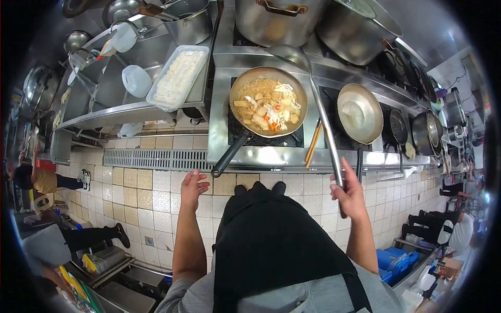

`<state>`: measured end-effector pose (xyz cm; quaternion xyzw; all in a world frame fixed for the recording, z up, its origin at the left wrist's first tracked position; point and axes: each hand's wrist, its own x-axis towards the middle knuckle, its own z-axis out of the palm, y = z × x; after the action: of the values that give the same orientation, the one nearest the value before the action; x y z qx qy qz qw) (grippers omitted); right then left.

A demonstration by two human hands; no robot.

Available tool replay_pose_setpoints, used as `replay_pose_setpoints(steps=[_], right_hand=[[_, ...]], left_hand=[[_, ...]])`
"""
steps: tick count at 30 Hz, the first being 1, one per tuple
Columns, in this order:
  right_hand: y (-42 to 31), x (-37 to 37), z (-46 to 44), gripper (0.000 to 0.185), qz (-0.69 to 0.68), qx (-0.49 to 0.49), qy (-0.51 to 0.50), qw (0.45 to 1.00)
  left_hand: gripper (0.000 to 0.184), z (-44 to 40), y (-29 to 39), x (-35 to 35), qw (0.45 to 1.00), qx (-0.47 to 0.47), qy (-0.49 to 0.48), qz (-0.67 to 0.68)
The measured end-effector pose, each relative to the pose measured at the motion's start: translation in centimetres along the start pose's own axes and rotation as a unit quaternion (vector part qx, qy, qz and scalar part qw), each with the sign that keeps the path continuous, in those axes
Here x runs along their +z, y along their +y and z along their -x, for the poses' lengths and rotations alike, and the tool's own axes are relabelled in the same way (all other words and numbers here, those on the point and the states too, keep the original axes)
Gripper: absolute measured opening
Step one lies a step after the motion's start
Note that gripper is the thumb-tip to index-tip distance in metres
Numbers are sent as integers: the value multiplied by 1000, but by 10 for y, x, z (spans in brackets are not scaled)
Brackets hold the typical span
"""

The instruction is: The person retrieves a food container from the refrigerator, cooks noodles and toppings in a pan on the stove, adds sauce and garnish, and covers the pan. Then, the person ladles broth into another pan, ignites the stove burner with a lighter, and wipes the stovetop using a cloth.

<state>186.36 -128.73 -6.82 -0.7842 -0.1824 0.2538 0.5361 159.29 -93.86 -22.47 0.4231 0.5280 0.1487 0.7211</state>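
My left hand [193, 189] is empty, its fingers apart, a little left of the black handle [229, 155] of a frying pan. That pan [235, 83] sits on a burner and holds noodles [258, 89], pale chunks, white strips and orange pieces. My right hand [350, 195] is loosely round the lower handle of a long steel ladle [324, 122], with one finger stretched along it. The ladle's bowl [288, 56] is at the back ledge, beyond the pan. Wooden chopsticks [313, 144] lie between the noodle pan and a second pan [360, 115] with a little liquid.
Large pots [276, 26] stand behind the burners. On the left are a sink [112, 86] and a plastic tray of pale food [177, 78]. A small dark pan [397, 128] sits further right. Other people [44, 180] are at both sides, away from the stove.
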Motion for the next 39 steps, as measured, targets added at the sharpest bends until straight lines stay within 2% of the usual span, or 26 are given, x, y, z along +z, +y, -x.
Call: replay_pose_setpoints(steps=[2,4,6,8,10,11,12,14,16,18,22,24,28,30,32,34,39], right_hand=[[-2,15,-9,62,39,56,5,998],[-1,21,-17,59,15,68,5,998],[28,24,-28,58,78,-1,6,997],[53,26,-40,57,106,-12,17,994],[54,34,-51,56,155,-127,44,979],[39,36,-48,55,98,-13,11,995],[34,40,-51,55,99,-11,11,995],[30,47,-55,55,136,164,-29,977],[36,48,-44,54,132,167,-36,976],[44,41,-30,59,125,25,-47,991],[22,21,-23,60,97,45,-31,994],[34,23,-44,58,89,29,-15,996],[21,29,-83,58,180,1,-20,983],[5,30,-89,55,267,37,-80,960],[13,12,-92,55,303,5,-94,948],[11,-19,-91,56,472,-137,-76,868],[-31,-77,-60,57,503,-168,2,848]], left_hand=[[42,0,5,11,999,18,-33,15],[44,4,11,22,999,19,-39,11],[48,8,15,32,993,43,-105,27],[48,9,13,39,991,47,-120,25],[47,13,15,49,988,52,-144,25],[44,17,18,55,988,56,-146,17],[44,17,17,59,988,54,-146,17],[41,17,14,64,989,61,-137,-5],[40,19,13,71,989,68,-129,-3],[43,21,14,77,990,66,-120,36],[45,18,11,78,990,73,-116,32],[46,18,11,79,990,78,-114,39],[47,15,11,78,990,77,-112,33],[48,16,12,78,990,76,-110,34],[49,16,13,77,990,76,-114,32],[49,17,13,76,990,77,-117,33],[54,17,16,75,991,74,-113,22]])
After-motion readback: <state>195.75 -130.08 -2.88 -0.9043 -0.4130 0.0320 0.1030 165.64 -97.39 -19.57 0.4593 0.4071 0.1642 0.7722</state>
